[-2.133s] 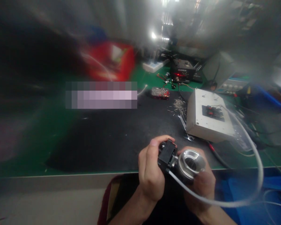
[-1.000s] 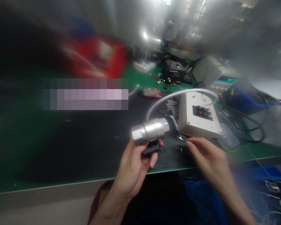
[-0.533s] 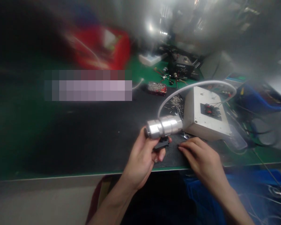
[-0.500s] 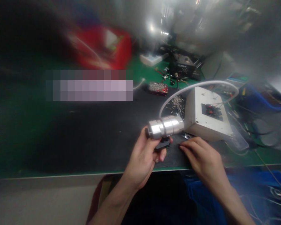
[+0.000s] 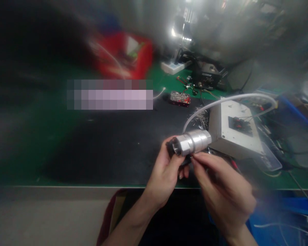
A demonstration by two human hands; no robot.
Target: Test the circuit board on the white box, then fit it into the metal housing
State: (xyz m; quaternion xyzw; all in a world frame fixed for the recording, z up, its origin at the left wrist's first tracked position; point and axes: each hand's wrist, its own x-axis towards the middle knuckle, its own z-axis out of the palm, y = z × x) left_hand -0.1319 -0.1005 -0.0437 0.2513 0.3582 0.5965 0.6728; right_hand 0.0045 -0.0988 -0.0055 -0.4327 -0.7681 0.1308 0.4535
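Observation:
A silver metal cylinder [image 5: 192, 141] lies in front of me, its hollow end facing left and its other end close to a white box [image 5: 236, 131]. Just under and behind the cylinder, my left hand [image 5: 165, 174] has its fingers closed round a black plastic part [image 5: 170, 147], much of it hidden. Whether part and cylinder are joined, I cannot tell. My right hand [image 5: 220, 184] is pinched at the underside of the cylinder, its fingertips against the black part. What sits in the pinch is too small to make out.
A white tube [image 5: 231, 98] arches over the white box. Loose metal pins [image 5: 200, 117] lie behind the cylinder, near a small box full of pins [image 5: 180, 98]. A red bin [image 5: 143, 58], a power strip [image 5: 173, 67] and a black device [image 5: 207, 76] stand farther back.
My right hand has moved left, from the mat beside the white box to the black part in my left hand. The whole view has shifted slightly.

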